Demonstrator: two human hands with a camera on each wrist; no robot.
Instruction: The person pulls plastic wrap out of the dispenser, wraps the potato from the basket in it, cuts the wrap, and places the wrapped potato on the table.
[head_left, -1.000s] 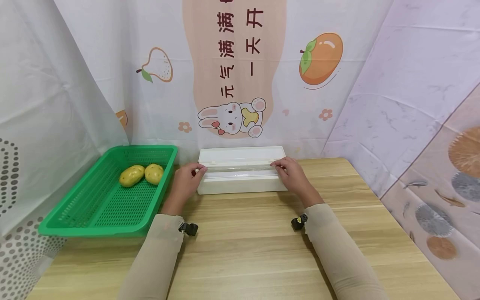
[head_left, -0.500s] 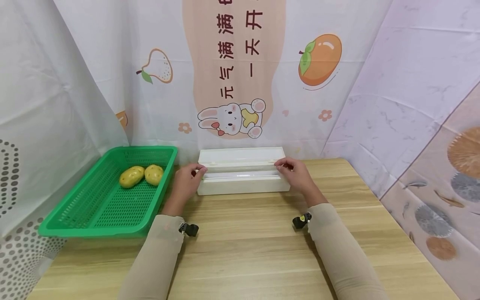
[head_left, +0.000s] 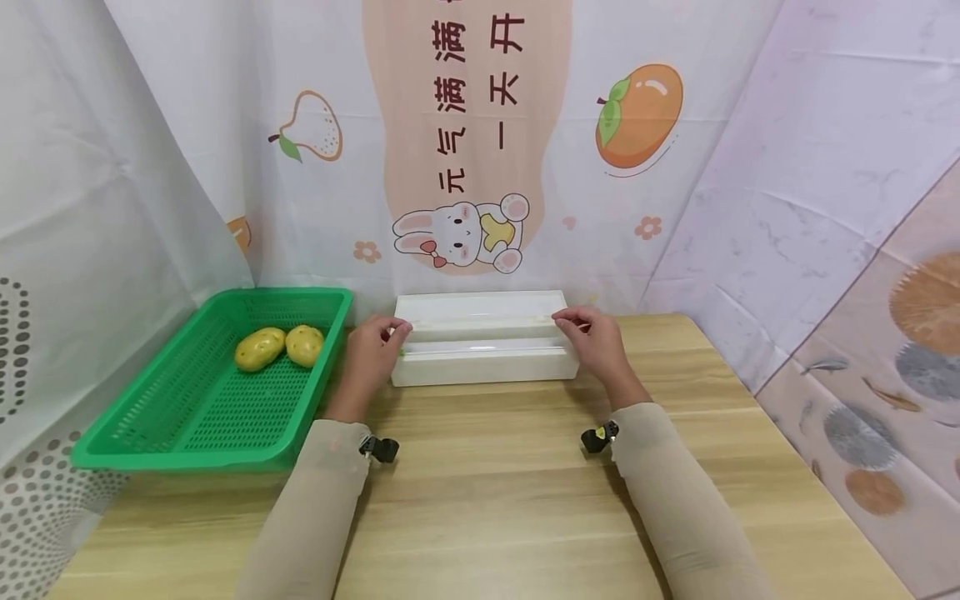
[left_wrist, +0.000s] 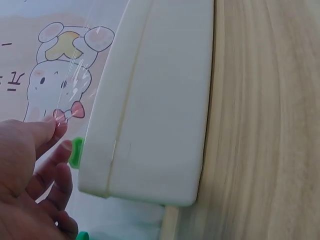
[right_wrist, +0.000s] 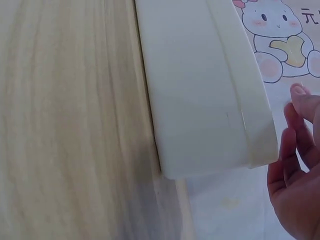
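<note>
A long white cling film dispenser (head_left: 483,369) sits at the back of the table with its lid (head_left: 480,305) raised. At its left end, my left hand (head_left: 371,354) pinches clear cling film (left_wrist: 70,82) between thumb and forefinger; creases in the film catch light in the left wrist view. A small green part (left_wrist: 76,152) shows on the dispenser near those fingers. My right hand (head_left: 597,346) is at the other end, thumb and forefinger brought together at the film's right corner. The film itself is hard to make out there.
Left of the dispenser stands a green plastic basket (head_left: 172,460) holding two potatoes (head_left: 259,349). A printed curtain (head_left: 315,208) hangs directly behind the table (head_left: 480,500). Black wrist cameras (head_left: 381,450) sit at both cuffs.
My right hand has shifted a little outward to the right. Both hands have risen slightly toward the back of the dispenser, while the basket and potatoes stay put.
</note>
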